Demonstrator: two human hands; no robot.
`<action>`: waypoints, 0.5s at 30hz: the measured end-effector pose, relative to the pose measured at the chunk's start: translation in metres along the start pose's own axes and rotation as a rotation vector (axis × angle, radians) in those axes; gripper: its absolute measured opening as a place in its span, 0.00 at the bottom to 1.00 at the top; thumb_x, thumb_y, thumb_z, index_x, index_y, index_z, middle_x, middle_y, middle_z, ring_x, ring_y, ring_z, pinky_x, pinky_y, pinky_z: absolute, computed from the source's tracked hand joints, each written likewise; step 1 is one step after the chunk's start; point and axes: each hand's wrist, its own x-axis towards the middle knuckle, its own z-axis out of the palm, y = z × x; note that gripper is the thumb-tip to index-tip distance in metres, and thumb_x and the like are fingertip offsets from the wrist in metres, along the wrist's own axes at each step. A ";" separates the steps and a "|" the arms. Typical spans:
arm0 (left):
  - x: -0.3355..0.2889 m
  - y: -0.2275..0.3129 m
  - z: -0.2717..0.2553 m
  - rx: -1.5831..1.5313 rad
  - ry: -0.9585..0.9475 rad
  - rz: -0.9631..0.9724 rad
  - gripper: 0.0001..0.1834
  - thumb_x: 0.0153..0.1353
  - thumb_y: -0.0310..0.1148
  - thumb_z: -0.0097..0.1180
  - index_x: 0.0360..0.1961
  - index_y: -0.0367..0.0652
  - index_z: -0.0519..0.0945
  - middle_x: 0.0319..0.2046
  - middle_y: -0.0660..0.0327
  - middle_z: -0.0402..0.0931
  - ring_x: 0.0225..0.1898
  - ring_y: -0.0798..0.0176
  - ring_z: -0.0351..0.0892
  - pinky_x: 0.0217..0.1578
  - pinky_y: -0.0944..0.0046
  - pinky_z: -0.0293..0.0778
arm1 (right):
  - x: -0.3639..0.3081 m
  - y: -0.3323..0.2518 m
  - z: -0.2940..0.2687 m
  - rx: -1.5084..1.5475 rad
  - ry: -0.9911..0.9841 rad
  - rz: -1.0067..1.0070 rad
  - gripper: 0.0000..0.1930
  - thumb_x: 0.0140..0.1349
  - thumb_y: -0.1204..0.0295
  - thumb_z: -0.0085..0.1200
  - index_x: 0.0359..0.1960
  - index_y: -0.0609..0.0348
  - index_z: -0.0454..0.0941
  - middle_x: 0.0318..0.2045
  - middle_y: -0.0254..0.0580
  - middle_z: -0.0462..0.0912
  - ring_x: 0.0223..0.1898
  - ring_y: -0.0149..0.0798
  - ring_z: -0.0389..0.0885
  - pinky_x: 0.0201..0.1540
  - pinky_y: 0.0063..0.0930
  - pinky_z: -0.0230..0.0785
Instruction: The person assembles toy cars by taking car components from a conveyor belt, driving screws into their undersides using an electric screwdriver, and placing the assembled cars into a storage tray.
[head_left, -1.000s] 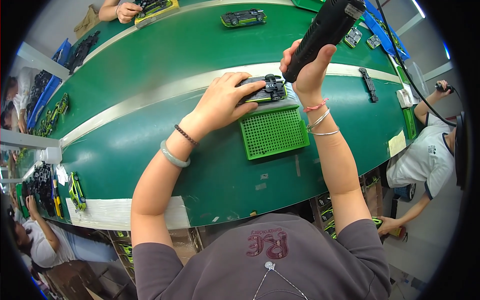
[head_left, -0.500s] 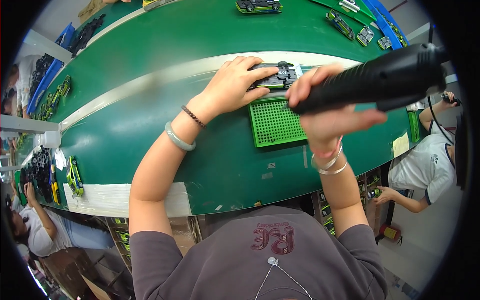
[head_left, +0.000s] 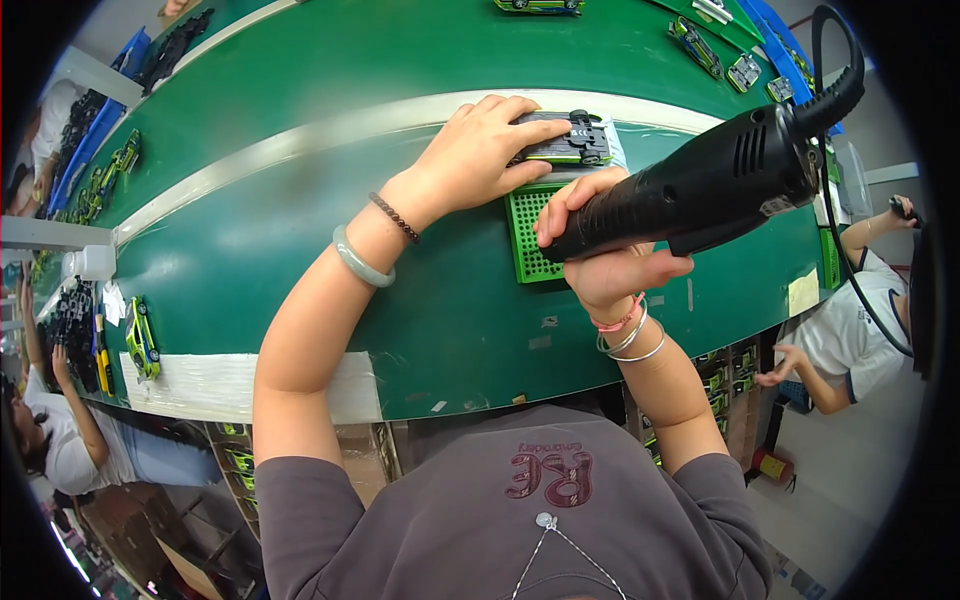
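Note:
A toy car (head_left: 562, 148) lies upside down, its dark underside and wheels facing up, by the pale strip beyond me. My left hand (head_left: 480, 155) is closed over its left end, with thumb and fingers on both sides. In my right hand (head_left: 600, 280) is a black electric screwdriver (head_left: 690, 190), fingers wrapped round its narrow front end and thumb stretched out. Its tip is hidden by my fingers. Below the car sits a green perforated tray (head_left: 526, 235), partly covered by the right hand and the tool. A white pad (head_left: 616, 150) shows at the car's right end.
More toy cars (head_left: 695, 48) lie on the green belt beyond the strip, near a blue bin (head_left: 785, 50). A green car (head_left: 142, 340) stands at left by a white sheet (head_left: 250, 385). The tool's cable (head_left: 835, 215) hangs at right. Co-workers sit on both sides.
My right hand has moved left and nearer to me with the electric screwdriver, now hiding more of the tray. The left hand stays on the car. The whole view has shifted slightly.

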 end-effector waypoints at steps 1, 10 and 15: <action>0.000 0.000 0.000 -0.002 -0.003 -0.002 0.23 0.53 0.41 0.58 0.52 0.58 0.74 0.48 0.56 0.71 0.50 0.53 0.69 0.50 0.55 0.65 | 0.000 0.001 0.000 0.013 -0.013 0.001 0.53 0.31 0.16 0.20 0.29 0.61 0.63 0.16 0.40 0.70 0.17 0.34 0.70 0.21 0.24 0.66; 0.000 -0.001 0.000 0.010 -0.010 -0.002 0.22 0.53 0.40 0.57 0.51 0.57 0.74 0.49 0.56 0.70 0.51 0.52 0.68 0.51 0.55 0.65 | -0.001 -0.001 0.013 -0.164 0.079 0.078 0.53 0.30 0.16 0.23 0.30 0.62 0.63 0.16 0.40 0.69 0.17 0.33 0.70 0.20 0.24 0.65; 0.001 -0.002 -0.009 -0.027 -0.015 0.013 0.29 0.49 0.44 0.61 0.55 0.55 0.70 0.49 0.54 0.70 0.52 0.50 0.67 0.53 0.54 0.64 | 0.006 -0.008 0.011 -0.138 0.040 0.063 0.53 0.31 0.16 0.23 0.29 0.63 0.64 0.16 0.40 0.69 0.16 0.34 0.69 0.20 0.24 0.65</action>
